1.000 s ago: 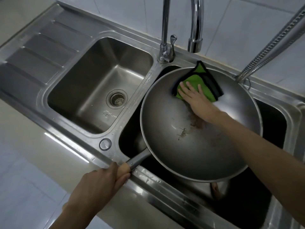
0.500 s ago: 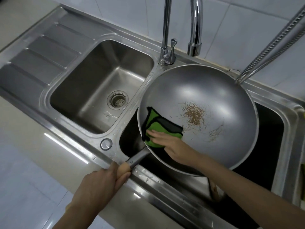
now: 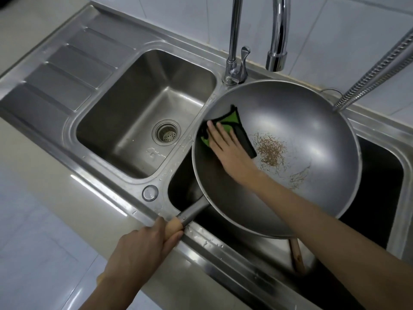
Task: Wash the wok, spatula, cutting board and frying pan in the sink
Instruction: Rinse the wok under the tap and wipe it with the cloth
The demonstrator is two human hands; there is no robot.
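A large grey wok (image 3: 312, 121) lies tilted over the right sink basin (image 3: 377, 173). My left hand (image 3: 143, 249) grips its wooden handle at the sink's front edge. My right hand (image 3: 228, 151) presses a green and black cloth (image 3: 234, 121) with flat fingers against the wok's inner left wall. Brown residue (image 3: 270, 151) marks the wok's middle. A wooden handle (image 3: 297, 256) of something shows under the wok; the rest of it is hidden.
The left sink basin (image 3: 107, 121) with its drain (image 3: 166, 132) holds nothing. A ribbed draining surface (image 3: 67, 70) lies at far left. The tap (image 3: 277, 32) hangs above the wok's far rim, and a metal hose (image 3: 377, 70) runs at the right.
My right hand swept the cloth from the wok's far rim down to its near left side, then up along the left wall. Brown residue came into sight. My left hand kept its grip.
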